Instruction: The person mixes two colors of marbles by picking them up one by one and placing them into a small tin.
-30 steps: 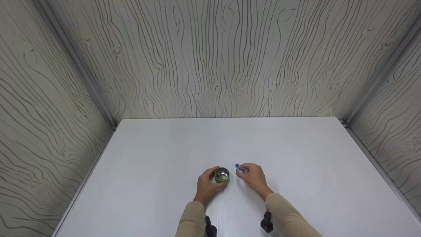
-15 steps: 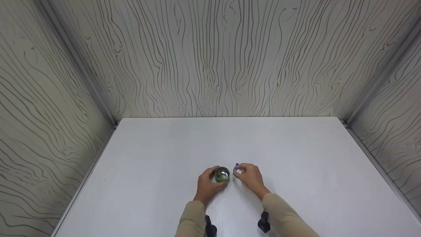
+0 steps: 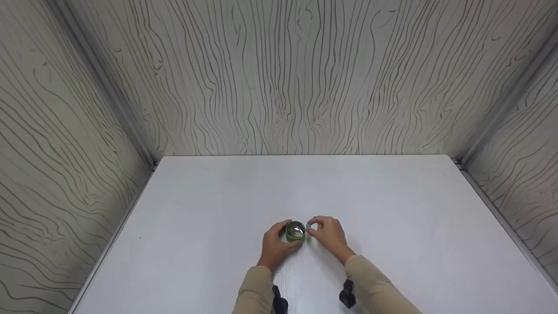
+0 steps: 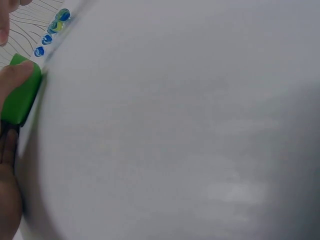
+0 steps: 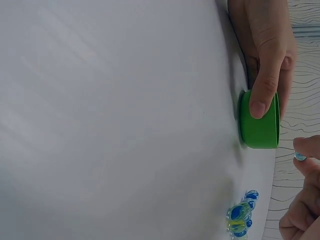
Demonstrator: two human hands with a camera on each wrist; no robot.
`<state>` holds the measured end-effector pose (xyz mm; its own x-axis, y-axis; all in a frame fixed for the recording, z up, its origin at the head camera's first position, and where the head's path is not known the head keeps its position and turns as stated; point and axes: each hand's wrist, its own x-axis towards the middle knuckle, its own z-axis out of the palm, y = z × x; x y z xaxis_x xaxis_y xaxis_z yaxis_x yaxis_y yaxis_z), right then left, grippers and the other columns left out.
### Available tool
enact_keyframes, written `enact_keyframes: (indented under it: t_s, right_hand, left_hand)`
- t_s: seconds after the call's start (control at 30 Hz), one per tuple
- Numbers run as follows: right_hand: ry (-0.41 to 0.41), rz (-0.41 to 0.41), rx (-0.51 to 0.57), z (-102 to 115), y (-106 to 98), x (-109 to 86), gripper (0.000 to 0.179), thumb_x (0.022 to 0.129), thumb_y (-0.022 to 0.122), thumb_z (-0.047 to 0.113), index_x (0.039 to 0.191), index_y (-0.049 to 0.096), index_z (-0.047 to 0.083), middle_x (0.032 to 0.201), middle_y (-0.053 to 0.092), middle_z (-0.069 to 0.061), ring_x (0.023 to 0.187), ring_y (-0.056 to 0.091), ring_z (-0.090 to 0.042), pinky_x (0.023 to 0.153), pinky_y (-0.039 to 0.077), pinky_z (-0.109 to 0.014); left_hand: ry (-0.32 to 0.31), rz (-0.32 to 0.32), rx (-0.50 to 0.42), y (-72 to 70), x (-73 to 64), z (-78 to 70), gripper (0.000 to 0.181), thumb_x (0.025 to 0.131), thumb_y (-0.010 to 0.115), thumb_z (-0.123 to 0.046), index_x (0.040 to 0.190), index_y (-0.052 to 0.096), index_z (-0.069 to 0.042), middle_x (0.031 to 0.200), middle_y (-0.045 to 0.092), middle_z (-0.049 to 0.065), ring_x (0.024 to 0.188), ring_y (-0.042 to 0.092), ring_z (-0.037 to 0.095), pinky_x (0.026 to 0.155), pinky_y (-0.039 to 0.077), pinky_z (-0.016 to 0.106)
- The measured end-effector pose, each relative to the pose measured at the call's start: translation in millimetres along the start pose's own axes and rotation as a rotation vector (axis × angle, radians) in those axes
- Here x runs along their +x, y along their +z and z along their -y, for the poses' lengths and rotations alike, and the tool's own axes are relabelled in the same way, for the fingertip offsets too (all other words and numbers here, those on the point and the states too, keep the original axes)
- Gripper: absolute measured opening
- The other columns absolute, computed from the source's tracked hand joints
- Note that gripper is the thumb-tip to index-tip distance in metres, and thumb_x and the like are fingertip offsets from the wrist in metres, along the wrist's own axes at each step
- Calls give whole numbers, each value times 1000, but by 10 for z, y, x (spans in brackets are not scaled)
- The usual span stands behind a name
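My left hand point(image 3: 276, 247) grips a small green cup point(image 3: 296, 239), thumb on the near side and fingers round the far side. The cup stands upright on the white table; a bright, shiny patch shows inside, too small to make out. Close beside its right rim, my right hand point(image 3: 330, 233) pinches a clear marble point(image 5: 300, 156) with a bluish tint between thumb and forefinger. In the right wrist view that marble is level with the cup's mouth, slightly apart from it. Several clear marbles point(image 5: 239, 213) with blue and yellow swirls lie together on the table, mostly hidden by my right hand in the head view.
The white table point(image 3: 209, 205) ends at a back wall point(image 3: 279, 87) with a wood-grain pattern. Similar panels rise at left and right. A dark device point(image 3: 347, 295) sits at the right wrist, another dark device point(image 3: 280, 301) at the left.
My right hand has moved left, bringing the pinched marble up close to the cup's rim. My left hand and the cup stay nearly in place.
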<state>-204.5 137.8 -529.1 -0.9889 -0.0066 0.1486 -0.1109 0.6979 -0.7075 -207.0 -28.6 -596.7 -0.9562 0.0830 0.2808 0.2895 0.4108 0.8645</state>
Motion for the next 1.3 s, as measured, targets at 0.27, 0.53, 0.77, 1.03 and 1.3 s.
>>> enact_keyframes:
  t_s: [0.27, 0.53, 0.77, 1.03, 1.3]
  right_hand:
    - [16, 9, 2, 27, 25, -7, 14, 77, 76, 9, 90, 75, 6, 58, 49, 3, 54, 37, -7, 48, 28, -16]
    - [10, 20, -2, 56, 43, -1, 13, 77, 76, 10, 90, 75, 7, 57, 48, 4, 53, 37, -7, 46, 27, -15]
    - [-15, 16, -2, 71, 62, 6, 11, 77, 75, 9, 88, 75, 6, 56, 47, 4, 52, 36, -7, 47, 26, -15]
    - [-11, 33, -13, 87, 94, -1, 13, 77, 76, 9, 89, 75, 5, 58, 46, 5, 54, 37, -7, 47, 27, -15]
    - [13, 34, -17, 85, 105, -1, 13, 76, 77, 10, 88, 75, 5, 59, 47, 4, 55, 37, -7, 47, 27, -15]
  left_hand:
    - [-21, 6, -10, 3, 2, 1, 60, 71, 84, -22, 124, 61, -4, 122, 68, 12, 118, 62, 28, 107, 50, 41]
    - [-24, 9, -4, -11, 1, -14, 60, 71, 83, -22, 125, 61, -5, 123, 67, 10, 119, 62, 27, 107, 50, 39]
    - [-34, 2, 16, -2, -12, -11, 59, 72, 82, -24, 125, 61, -7, 123, 68, 7, 119, 63, 25, 108, 50, 38]
    - [-54, 10, -4, 2, -10, -13, 60, 72, 82, -23, 125, 60, -8, 124, 67, 7, 120, 62, 24, 109, 49, 37]
    - [-50, 12, -12, 4, -12, -19, 59, 72, 82, -24, 125, 61, -7, 123, 68, 7, 119, 63, 24, 107, 50, 38]
